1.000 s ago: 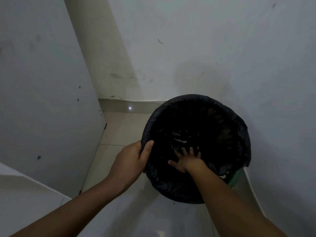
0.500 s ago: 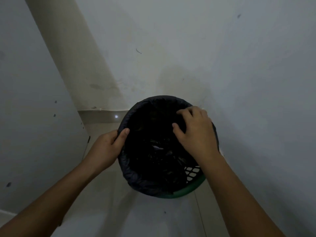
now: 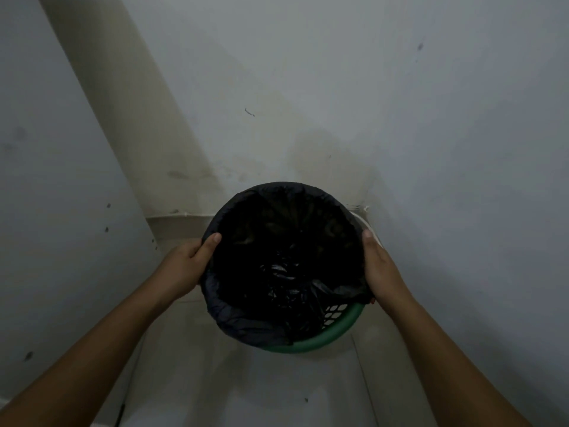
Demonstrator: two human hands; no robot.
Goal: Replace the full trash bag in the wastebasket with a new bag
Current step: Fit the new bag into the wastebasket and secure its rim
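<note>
Okay, my left hand [image 3: 184, 268] and right hand [image 3: 380, 266] grip the bag [image 3: 234, 322] on the wastebasket [image 3: 335, 332] mid-frame; lower-right hem's off, could slip in

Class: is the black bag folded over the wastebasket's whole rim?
No. The black bag leaves the near-right green rim and white mesh bare.

A dim corner where pale walls are meeting a tiled floor.
Grey-white walls [image 3: 431, 118] are showing scuffs and dark specks; a beige column [image 3: 123, 118] is running down to a low skirting [image 3: 178, 221], and light floor tiles [image 3: 246, 389] are lying below in weak light.
</note>
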